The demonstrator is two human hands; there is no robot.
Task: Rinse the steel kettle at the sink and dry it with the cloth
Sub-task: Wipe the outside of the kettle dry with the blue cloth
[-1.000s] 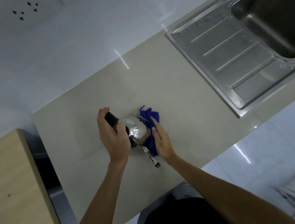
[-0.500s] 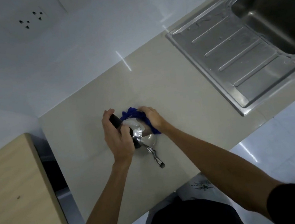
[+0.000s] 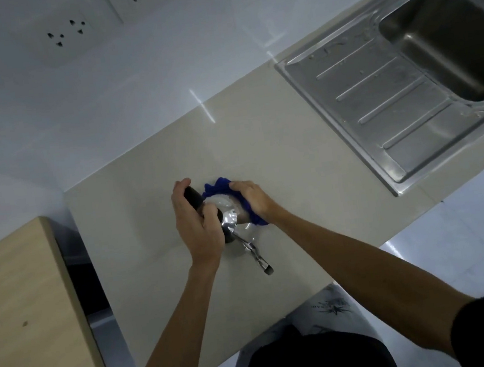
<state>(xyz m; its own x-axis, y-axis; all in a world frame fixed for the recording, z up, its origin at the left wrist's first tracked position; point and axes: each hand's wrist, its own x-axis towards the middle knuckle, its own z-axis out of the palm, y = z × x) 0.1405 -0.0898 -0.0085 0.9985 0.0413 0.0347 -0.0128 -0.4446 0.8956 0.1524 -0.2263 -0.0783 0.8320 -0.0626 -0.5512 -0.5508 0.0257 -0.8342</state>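
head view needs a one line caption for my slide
Left hand grips the steel kettle by its black handle on the countertop while the right hand presses a blue cloth against it.

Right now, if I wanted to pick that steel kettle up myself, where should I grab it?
Probably by the black handle, from the kettle's left, where the left hand already wraps it. The polished round body looks slippery, and the thin spout juts toward the counter's front edge.

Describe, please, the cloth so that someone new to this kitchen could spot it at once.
Start at the steel sink on the right and move left along the beige counter to the kettle between the two hands. The cloth is bunched against the kettle's far side under the right hand. It is the only bright blue thing in view.
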